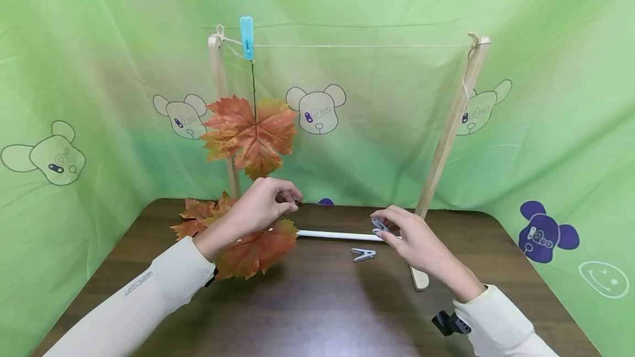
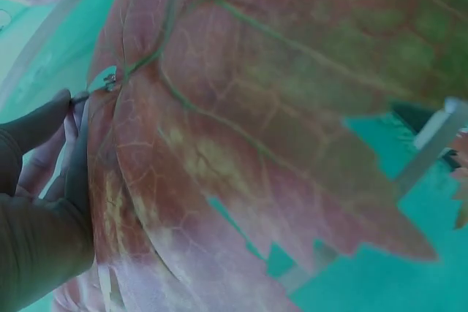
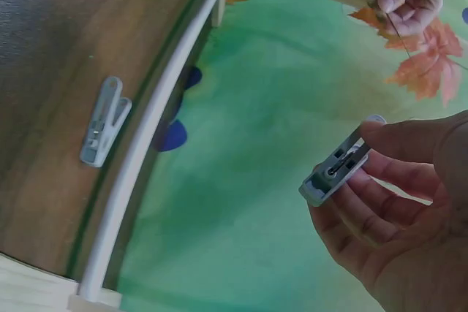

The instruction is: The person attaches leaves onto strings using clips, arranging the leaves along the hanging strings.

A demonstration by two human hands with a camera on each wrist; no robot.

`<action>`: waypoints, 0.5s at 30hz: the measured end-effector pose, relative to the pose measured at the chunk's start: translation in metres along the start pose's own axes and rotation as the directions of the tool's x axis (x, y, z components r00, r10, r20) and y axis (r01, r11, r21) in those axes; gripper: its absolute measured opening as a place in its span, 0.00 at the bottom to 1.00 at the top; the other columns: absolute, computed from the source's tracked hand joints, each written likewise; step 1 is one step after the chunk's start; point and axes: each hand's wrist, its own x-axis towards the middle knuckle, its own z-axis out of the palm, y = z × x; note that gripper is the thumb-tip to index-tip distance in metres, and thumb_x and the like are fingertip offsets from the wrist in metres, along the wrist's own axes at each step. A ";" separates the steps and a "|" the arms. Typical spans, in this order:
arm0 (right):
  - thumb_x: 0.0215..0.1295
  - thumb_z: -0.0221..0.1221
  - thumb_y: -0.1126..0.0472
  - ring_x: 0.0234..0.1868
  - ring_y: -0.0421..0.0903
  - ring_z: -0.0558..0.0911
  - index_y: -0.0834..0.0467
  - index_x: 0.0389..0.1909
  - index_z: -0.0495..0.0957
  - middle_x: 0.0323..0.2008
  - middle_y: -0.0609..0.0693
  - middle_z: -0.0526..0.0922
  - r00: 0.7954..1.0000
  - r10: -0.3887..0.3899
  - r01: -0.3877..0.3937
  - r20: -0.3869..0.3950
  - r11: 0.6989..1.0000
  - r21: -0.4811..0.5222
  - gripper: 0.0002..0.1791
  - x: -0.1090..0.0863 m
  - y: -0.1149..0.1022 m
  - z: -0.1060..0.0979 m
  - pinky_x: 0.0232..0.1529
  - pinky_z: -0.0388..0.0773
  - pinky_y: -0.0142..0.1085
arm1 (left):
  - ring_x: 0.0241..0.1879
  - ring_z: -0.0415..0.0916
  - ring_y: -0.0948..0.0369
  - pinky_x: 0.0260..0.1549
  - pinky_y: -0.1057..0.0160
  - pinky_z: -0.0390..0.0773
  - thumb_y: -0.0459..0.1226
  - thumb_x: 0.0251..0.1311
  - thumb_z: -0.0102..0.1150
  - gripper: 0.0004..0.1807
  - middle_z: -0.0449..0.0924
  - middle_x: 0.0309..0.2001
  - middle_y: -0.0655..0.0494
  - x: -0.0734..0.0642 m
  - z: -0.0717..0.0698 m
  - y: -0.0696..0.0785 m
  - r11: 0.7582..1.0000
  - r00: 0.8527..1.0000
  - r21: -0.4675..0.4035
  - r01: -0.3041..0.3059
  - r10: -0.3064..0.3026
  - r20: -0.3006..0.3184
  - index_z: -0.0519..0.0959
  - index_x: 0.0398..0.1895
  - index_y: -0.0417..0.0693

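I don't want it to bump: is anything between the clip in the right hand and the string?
Nothing visible: between the grey clip in the right hand and the string there's open space. The hanging leaf is off to the left.

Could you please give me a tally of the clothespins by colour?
Blue clothespin: 1, clipped on the string
Grey clothespins: 2, one held in the right hand, one lying on the table
Total: 3
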 end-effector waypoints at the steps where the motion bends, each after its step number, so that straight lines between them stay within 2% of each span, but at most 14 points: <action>1: 0.63 0.69 0.72 0.39 0.43 0.84 0.62 0.49 0.85 0.41 0.47 0.87 1.000 0.004 -0.004 0.001 1.000 0.002 0.14 0.001 -0.002 -0.002 0.40 0.83 0.36 | 0.33 0.84 0.63 0.34 0.64 0.82 0.31 0.66 0.69 0.06 0.87 0.32 0.57 0.001 0.001 0.002 1.000 1.000 -0.001 -0.010 0.010 -0.013 0.89 0.43 0.47; 5: 0.64 0.69 0.72 0.40 0.43 0.84 0.62 0.50 0.85 0.40 0.48 0.86 1.000 0.021 -0.021 -0.011 1.000 -0.005 0.14 0.008 -0.008 -0.009 0.40 0.83 0.38 | 0.34 0.85 0.61 0.37 0.63 0.83 0.31 0.66 0.69 0.06 0.88 0.34 0.54 0.006 0.005 0.011 0.999 0.998 -0.030 -0.032 0.030 -0.055 0.89 0.44 0.48; 9: 0.64 0.69 0.72 0.40 0.43 0.84 0.63 0.51 0.85 0.40 0.50 0.86 0.998 0.005 -0.005 -0.057 1.000 -0.008 0.14 0.016 -0.013 -0.015 0.41 0.84 0.40 | 0.35 0.85 0.62 0.38 0.64 0.84 0.31 0.66 0.69 0.07 0.88 0.35 0.54 0.012 0.008 0.020 0.997 0.994 -0.050 -0.062 0.057 -0.088 0.88 0.45 0.47; 15: 0.65 0.68 0.72 0.43 0.47 0.86 0.62 0.53 0.84 0.42 0.50 0.87 0.991 -0.018 0.020 -0.129 1.000 0.021 0.16 0.028 -0.021 -0.021 0.44 0.84 0.38 | 0.36 0.85 0.62 0.40 0.62 0.84 0.32 0.66 0.70 0.07 0.88 0.36 0.56 0.021 0.007 0.031 0.994 0.981 -0.048 -0.103 0.094 -0.170 0.87 0.45 0.48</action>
